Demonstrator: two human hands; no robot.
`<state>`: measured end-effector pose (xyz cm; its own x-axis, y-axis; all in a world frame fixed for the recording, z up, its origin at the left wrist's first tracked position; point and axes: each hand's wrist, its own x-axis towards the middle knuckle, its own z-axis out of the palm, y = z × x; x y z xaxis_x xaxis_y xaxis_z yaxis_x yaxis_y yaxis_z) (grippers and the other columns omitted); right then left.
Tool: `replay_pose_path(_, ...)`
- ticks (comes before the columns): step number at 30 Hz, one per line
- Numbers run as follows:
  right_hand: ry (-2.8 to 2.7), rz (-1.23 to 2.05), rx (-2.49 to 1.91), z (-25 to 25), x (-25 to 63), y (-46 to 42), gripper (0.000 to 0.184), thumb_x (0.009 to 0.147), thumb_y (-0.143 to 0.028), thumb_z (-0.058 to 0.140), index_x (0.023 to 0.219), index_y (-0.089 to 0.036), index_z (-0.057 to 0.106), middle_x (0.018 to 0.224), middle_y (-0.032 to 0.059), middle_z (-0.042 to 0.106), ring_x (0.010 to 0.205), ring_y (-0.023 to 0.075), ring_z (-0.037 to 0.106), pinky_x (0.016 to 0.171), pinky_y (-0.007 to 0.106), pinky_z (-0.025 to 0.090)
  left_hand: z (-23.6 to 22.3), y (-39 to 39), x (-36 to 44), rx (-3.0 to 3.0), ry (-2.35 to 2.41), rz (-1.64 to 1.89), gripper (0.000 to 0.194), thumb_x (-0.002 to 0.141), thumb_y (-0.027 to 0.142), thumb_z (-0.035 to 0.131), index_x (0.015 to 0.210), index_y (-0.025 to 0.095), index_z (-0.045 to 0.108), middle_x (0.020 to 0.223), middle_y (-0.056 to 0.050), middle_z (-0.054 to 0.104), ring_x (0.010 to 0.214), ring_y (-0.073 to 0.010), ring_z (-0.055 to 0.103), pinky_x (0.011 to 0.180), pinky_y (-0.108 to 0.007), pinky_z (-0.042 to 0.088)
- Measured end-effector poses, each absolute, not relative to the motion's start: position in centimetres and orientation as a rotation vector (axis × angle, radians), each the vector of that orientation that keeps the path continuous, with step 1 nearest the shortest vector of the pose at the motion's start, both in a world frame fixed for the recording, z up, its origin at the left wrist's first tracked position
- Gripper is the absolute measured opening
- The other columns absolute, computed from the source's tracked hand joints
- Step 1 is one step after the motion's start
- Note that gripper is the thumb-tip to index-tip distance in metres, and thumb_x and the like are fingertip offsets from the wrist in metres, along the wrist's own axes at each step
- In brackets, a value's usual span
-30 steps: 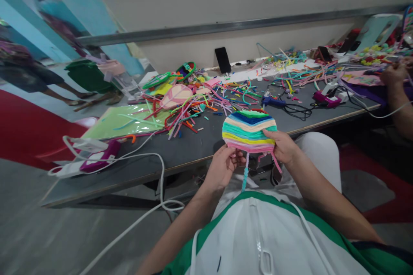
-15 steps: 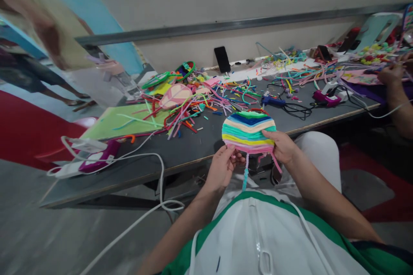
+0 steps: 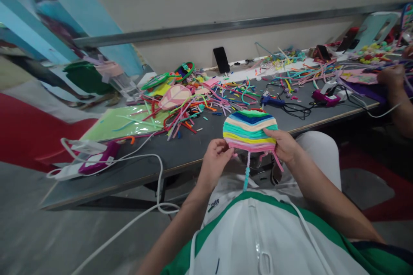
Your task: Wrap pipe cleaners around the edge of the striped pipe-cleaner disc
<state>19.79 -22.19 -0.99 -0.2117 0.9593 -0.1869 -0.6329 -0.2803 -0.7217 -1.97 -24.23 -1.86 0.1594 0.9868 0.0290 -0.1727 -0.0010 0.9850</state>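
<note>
A rounded panel of striped pipe cleaners (image 3: 250, 131), in green, navy, cream, turquoise, yellow and pink rows, is held up in front of my lap. My right hand (image 3: 285, 145) grips its right edge, thumb on the front and fingers behind. At the lower left edge my left hand (image 3: 215, 160) is closed in a pinch at the end of a pink pipe cleaner (image 3: 235, 155); its fingertips are partly hidden. Loose pink ends dangle at the lower right. A twisted lilac and turquoise strand (image 3: 247, 176) hangs from below the panel.
Cut pipe cleaners (image 3: 222, 96) litter the dark table (image 3: 180, 159). A blue glue gun (image 3: 272, 101) lies behind the panel, and a phone (image 3: 221, 59) leans on the back board. White cables and a power strip (image 3: 69, 171) are at left. Another person's hand (image 3: 391, 75) is at far right.
My left hand has drawn slightly left and its fingers have curled in front of the panel's edge. The panel is nearly still. The person at far left has moved, uncovering a green bin.
</note>
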Motion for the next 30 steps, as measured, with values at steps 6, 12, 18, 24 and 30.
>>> replay_pose_path(6,-0.595,1.737,-0.750,-0.72,19.86,-22.10,0.034,0.081,-0.015,0.054,0.114,-0.011,0.061,0.100,0.0102,0.072,0.097,0.0254,0.067,0.091,0.042,0.052,-1.30,-23.66,-2.74,1.611,1.035,1.237,0.033,0.074,0.025,0.067,0.105,0.018,0.057,0.099,-0.006,0.066,0.088,-0.0173,0.064,0.079,-0.029,0.053)
replay_pose_path(12,-0.604,1.744,-0.760,-0.66,19.57,-22.09,0.032,0.079,-0.013,0.055,0.111,-0.011,0.062,0.098,0.0099,0.073,0.098,0.0254,0.067,0.092,0.042,0.051,-1.42,-23.50,-2.93,1.920,1.209,1.212,0.023,0.078,0.026,0.061,0.099,0.020,0.069,0.103,-0.007,0.069,0.082,-0.0177,0.067,0.076,-0.028,0.055)
replay_pose_path(18,-0.633,1.777,-0.744,-1.12,19.45,-21.95,0.028,0.081,-0.016,0.054,0.107,-0.010,0.064,0.100,0.0109,0.072,0.101,0.0251,0.066,0.095,0.042,0.049,-2.13,-23.31,-2.99,1.993,1.305,1.254,0.021,0.078,0.028,0.061,0.094,0.018,0.071,0.095,-0.007,0.071,0.078,-0.0174,0.068,0.074,-0.028,0.056)
replay_pose_path(24,-0.654,1.776,-0.743,-1.40,19.43,-21.82,0.028,0.082,-0.017,0.054,0.107,-0.010,0.064,0.101,0.0107,0.072,0.102,0.0250,0.065,0.096,0.042,0.048,-1.94,-23.36,-2.74,1.924,1.336,1.268,0.019,0.077,0.028,0.062,0.089,0.018,0.072,0.091,-0.006,0.072,0.072,-0.0166,0.067,0.068,-0.027,0.055)
replay_pose_path(30,-0.609,1.767,-0.754,-1.14,19.24,-21.82,0.025,0.082,-0.015,0.054,0.104,-0.010,0.065,0.102,0.0106,0.072,0.101,0.0249,0.066,0.094,0.041,0.050,-1.63,-23.41,-2.22,1.593,1.232,1.260,0.020,0.073,0.028,0.067,0.089,0.017,0.071,0.087,-0.005,0.070,0.063,-0.0133,0.063,0.066,-0.025,0.051)
